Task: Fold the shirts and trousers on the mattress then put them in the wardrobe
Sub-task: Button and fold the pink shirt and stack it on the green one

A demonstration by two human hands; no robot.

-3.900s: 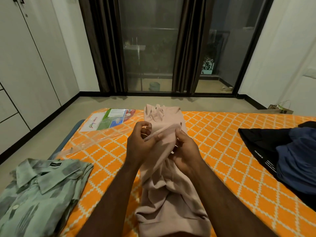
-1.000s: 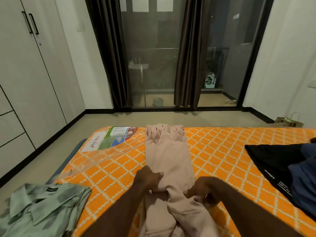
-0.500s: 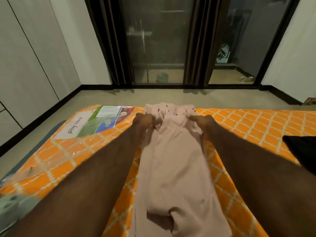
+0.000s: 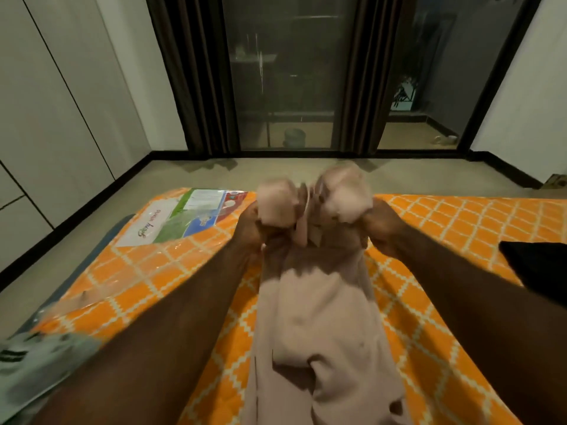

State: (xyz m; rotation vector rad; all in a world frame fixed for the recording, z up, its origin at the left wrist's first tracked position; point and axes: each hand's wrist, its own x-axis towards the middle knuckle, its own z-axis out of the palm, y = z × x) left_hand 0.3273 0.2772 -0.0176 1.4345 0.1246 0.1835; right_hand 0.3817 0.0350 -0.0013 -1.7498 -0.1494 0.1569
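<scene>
— Where are the trousers (image 4: pixel 322 317)?
— Lying long on the mattress (image 4: pixel 445 240), pointing away from me. My left hand (image 4: pixel 251 230) and right hand (image 4: pixel 380 230) both grip the far end. I'd fold it toward me.

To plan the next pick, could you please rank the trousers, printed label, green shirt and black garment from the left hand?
1. Trousers: in the left hand.
2. Printed label: just left.
3. Green shirt, near-left, and black garment, right: too close to call.
</scene>
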